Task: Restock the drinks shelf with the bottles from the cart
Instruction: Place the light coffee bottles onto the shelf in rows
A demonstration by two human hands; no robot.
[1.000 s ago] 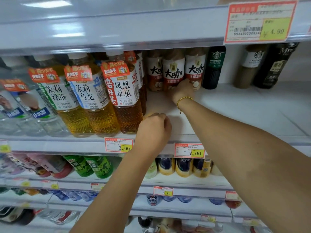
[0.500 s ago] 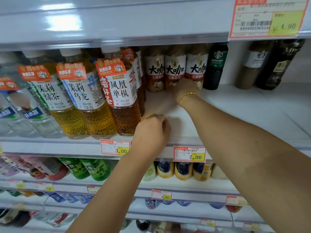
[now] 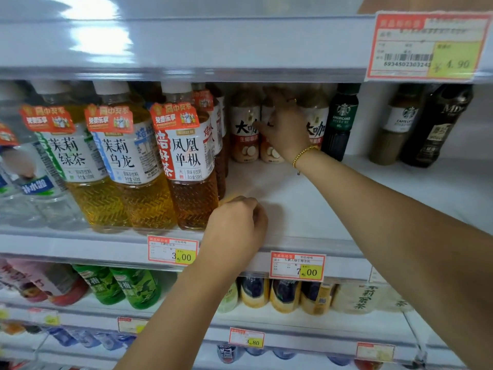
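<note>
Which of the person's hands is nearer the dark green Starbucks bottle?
Right. The right hand is up at the pale coffee bottles next to the dark green bottle; the left hand sits at the shelf front edge, well away.

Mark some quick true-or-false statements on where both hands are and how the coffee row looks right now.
1. The right hand is at the back row of milk-coffee bottles. True.
2. The left hand is lifting the amber tea bottle. False: it rests curled at the front of the shelf, beside that bottle.
3. A gold bracelet sits on the right wrist. True.
4. The price tag under the amber tea bottle reads 7.00. False: it reads 3.00; the 7.00 tag hangs further right.
5. Bottles fill the shelf in front of the coffee row. False: that stretch is bare.
</note>
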